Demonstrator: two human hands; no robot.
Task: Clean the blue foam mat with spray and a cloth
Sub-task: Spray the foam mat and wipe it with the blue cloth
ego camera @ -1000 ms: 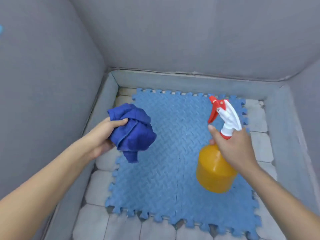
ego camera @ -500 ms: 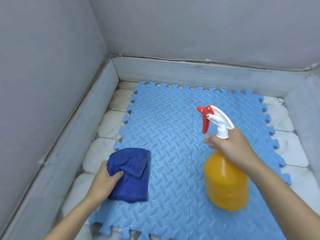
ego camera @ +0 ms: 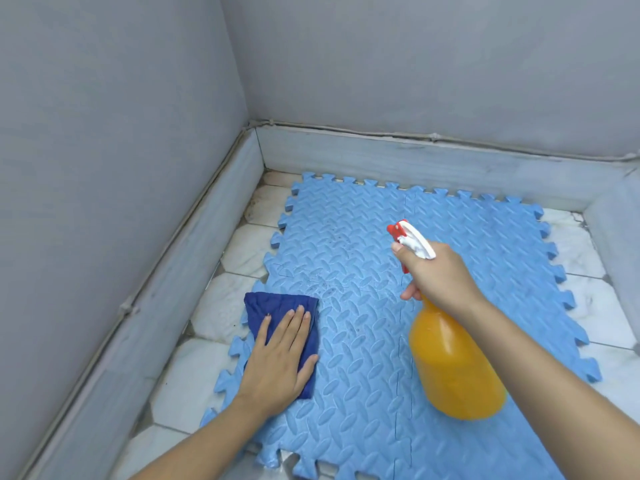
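Cleaning barely begun on the blue foam mat [ego camera: 381, 306].
Left hand [ego camera: 280, 362] lies flat on the cloth [ego camera: 277, 303] at 9 o'clock; right hand [ego camera: 440, 275] grips the spray bottle [ego camera: 453, 368], wiping still ahead.

Grey walls [ego camera: 415, 57], pale skirting [ego camera: 415, 161], white floor tiles [ego camera: 214, 317].

No readable text or labels anywhere.

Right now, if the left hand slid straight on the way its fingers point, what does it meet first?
The left hand lies flat on the dark blue cloth, fingers pointing away from the person. It would likely run off the cloth's far edge onto bare blue foam mat; nothing else shows before the far curb.
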